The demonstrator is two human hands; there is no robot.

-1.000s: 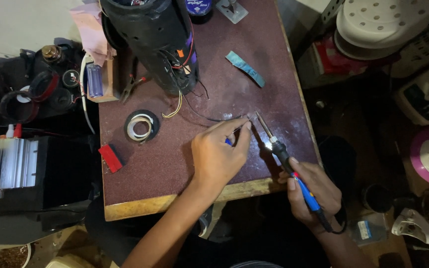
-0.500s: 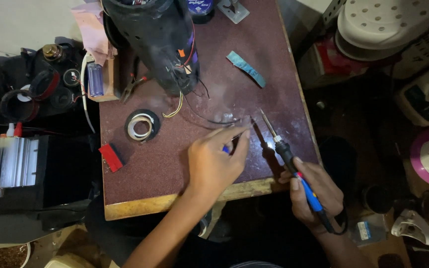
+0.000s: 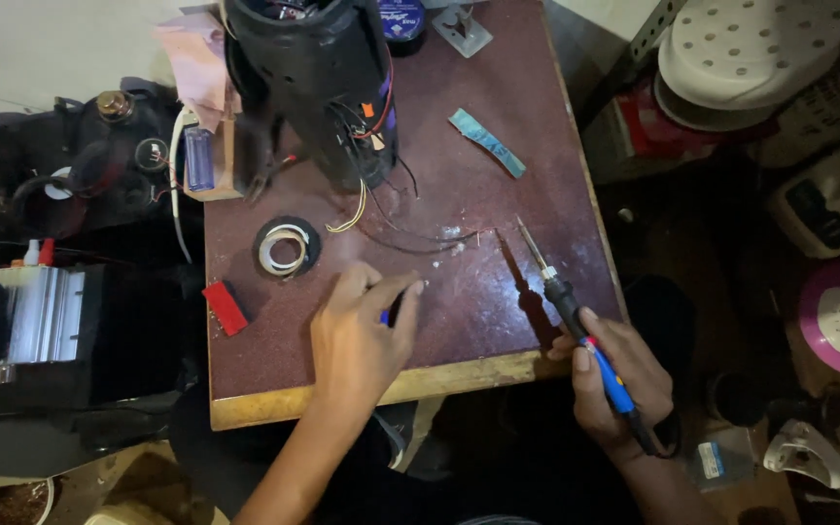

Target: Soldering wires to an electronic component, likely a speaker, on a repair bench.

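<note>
Right hand [image 3: 619, 384] wrapped tight around blue handle of soldering iron [image 3: 576, 321], gripping low, off table's [image 3: 362, 389] front edge. Iron's long axis runs diagonal, tip pointing up-left over maroon tabletop toward thin wires [image 3: 410, 238] trailing from black device [image 3: 313, 83]. Left hand [image 3: 362, 335] rests on table, fingers loosely curled over small blue object, grip unclear. Tape roll [image 3: 286, 248] and red block [image 3: 226, 307] lie left.

Probably a repair workshop; soldering iron [image 3: 576, 321], loose wires [image 3: 410, 233]
</note>
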